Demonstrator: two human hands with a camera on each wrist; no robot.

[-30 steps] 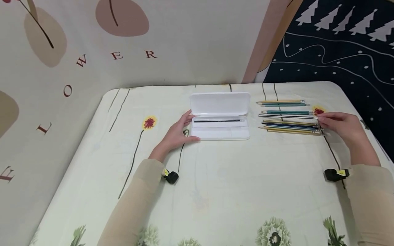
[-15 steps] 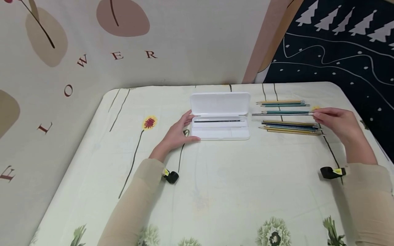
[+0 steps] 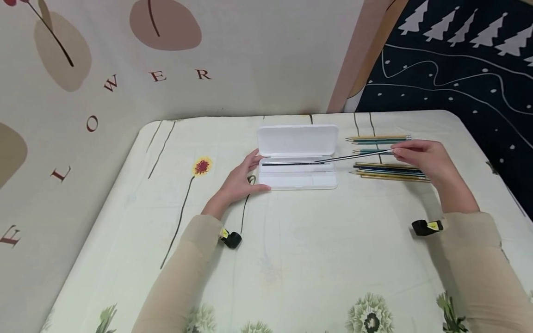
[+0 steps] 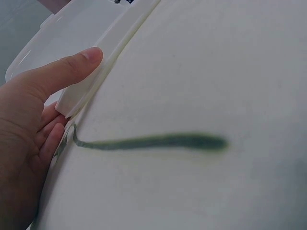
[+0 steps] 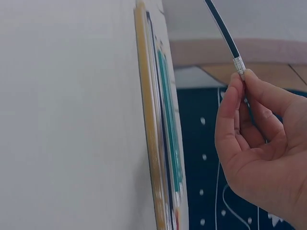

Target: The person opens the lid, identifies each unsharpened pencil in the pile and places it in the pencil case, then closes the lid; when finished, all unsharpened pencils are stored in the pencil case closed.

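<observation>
A white pencil case (image 3: pixel 297 181) lies with its lid (image 3: pixel 297 140) raised at the back. Inside it, along the rear, is a dark pencil (image 3: pixel 287 164). My left hand (image 3: pixel 238 180) holds the case's left end, its thumb over the rim in the left wrist view and its fingers at the outer side. A dark-and-white striped pencil (image 3: pixel 358 157) is pinched near its silver end by my right thumb and fingertips. That right hand (image 3: pixel 429 159) is above the loose pencils, and the pencil's tip overlaps the dark pencil in the case in the head view.
Right of the case lie a lower group of pencils (image 3: pixel 387 171), a teal pencil (image 3: pixel 366 151) and a yellow and green group (image 3: pixel 376 138) at the back. A flower-printed cloth (image 3: pixel 308 245) covers the table. A printed wall hanging (image 3: pixel 266 69) stands behind.
My right hand has moved left, lifting the striped pencil from among the others and bringing its tip over the case. My left hand has stayed at the case.
</observation>
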